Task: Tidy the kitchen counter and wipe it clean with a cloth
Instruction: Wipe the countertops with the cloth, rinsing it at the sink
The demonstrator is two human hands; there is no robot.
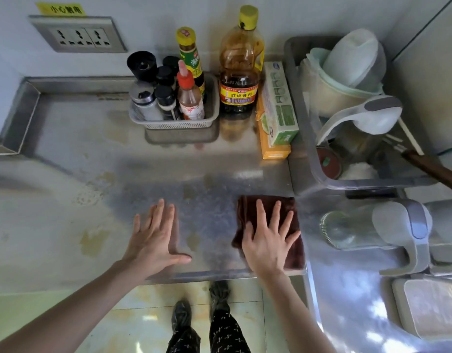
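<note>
A dark brown cloth [293, 248] lies folded on the steel counter [97, 174] near its front edge. My right hand [267, 242] presses flat on the cloth with fingers spread. To its left, my left hand [156, 236] lies flat on the bare counter, fingers straight, thumb out to the right. The counter surface shows yellowish stains on its left part. A grey basket [209, 118] at the back holds several seasoning bottles. Beside it stands a large sauce bottle [240, 70] with a yellow cap.
Green and orange boxes [278, 115] lie right of the sauce bottle. A grey bin [303, 138] at the right holds containers, a pitcher and chopsticks. A clear pitcher [372, 228] lies on its side right of the cloth. A wall socket [78, 34] sits at the back left.
</note>
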